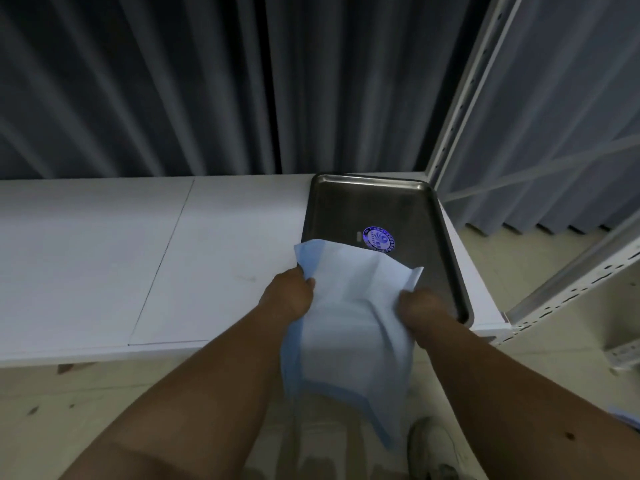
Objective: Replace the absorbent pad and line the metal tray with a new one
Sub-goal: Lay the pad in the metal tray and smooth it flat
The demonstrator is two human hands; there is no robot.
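A crumpled pale blue absorbent pad [349,327] hangs over the near end of the rectangular metal tray [446,237], which sits on the white tabletop [104,258]. The left hand [289,296] and right hand [420,308] each grip a pad edge.

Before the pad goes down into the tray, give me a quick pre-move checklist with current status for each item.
1. Metal tray floor bare, no old pad in it: ok; only a blue sticker shows.
2. Left hand gripping the pad: ok.
3. Right hand gripping the opposite edge: ok.
4. Pad spread flat: not ok; it sags creased between the hands and hangs below the table edge.
5. Pad lined up over the tray: not ok; only its far edge overlaps the tray's near end.
6. Pad is the new one: cannot tell.
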